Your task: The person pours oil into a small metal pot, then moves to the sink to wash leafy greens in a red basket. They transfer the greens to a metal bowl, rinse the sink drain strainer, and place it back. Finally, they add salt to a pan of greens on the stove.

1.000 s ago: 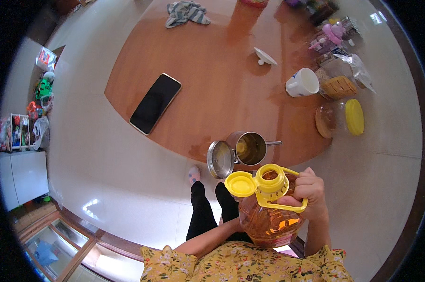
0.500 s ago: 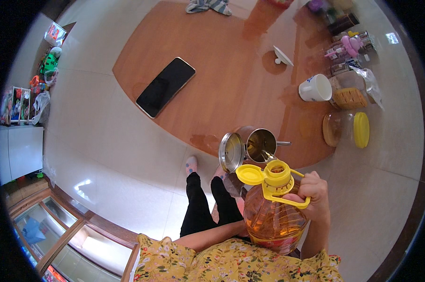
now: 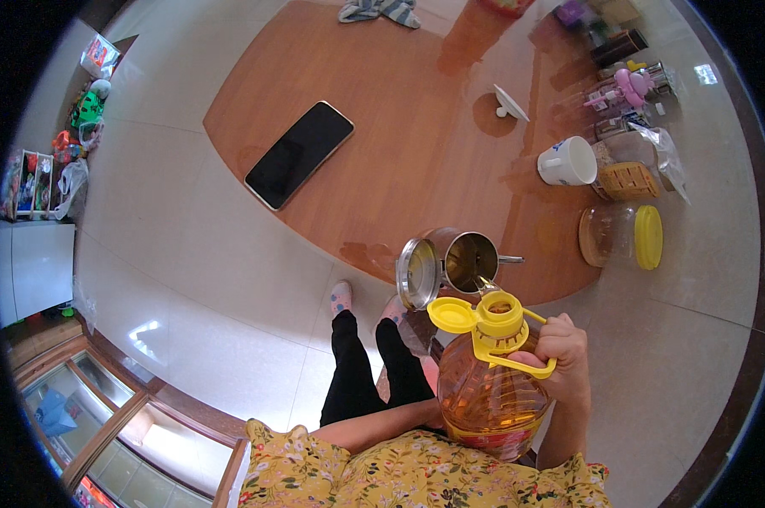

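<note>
A thin stream of liquid (image 3: pixel 485 284) was running now, where a second earlier none had shown: out of the big bottle (image 3: pixel 488 402) it went, down into the open metal pot (image 3: pixel 444 240)! The right hand (image 3: pixel 563 354) was clamped round the bottle's yellow handle (image 3: pixel 530 370), the amber body hanging just left of those knuckles. The left forearm (image 3: pixel 381 427) ran in behind the bottle; the left hand was hidden, so from where I stood I could not tell its grip. Beyond the right hand, the pot sat at the surface's (image 3: pixel 382 169) near edge, its lid (image 3: pixel 418 273) open at the left.
</note>
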Motion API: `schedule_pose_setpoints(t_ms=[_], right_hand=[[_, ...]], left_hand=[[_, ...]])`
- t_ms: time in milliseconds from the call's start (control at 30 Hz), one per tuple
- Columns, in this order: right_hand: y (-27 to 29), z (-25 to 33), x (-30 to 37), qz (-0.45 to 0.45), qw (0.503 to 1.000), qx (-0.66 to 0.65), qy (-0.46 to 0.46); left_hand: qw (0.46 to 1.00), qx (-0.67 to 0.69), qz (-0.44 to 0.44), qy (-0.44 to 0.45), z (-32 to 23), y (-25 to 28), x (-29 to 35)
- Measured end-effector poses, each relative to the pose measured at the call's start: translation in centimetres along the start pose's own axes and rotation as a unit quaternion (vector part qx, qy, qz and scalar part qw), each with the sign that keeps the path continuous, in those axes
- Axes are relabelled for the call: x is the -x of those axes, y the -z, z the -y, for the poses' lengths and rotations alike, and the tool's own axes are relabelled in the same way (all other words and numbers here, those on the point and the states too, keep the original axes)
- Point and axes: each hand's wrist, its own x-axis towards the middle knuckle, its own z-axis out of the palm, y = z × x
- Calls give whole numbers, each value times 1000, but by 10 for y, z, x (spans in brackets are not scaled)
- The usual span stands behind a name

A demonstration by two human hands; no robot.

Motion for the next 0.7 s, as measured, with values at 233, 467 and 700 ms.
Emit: schedule_pose_setpoints(t_ms=[233,467,700], right_hand=[[-2,-2,3,-5,1000,7,-7],[-2,-3,4,-6,1000,8,-8],[-3,-2,3,-14,1000,1,-10]], left_hand=[[1000,-4,1,-1,0,2,3],[1000,-11,-1,-5,-2,4,-1],[1000,-12,-6,-7,-4,5,-2]])
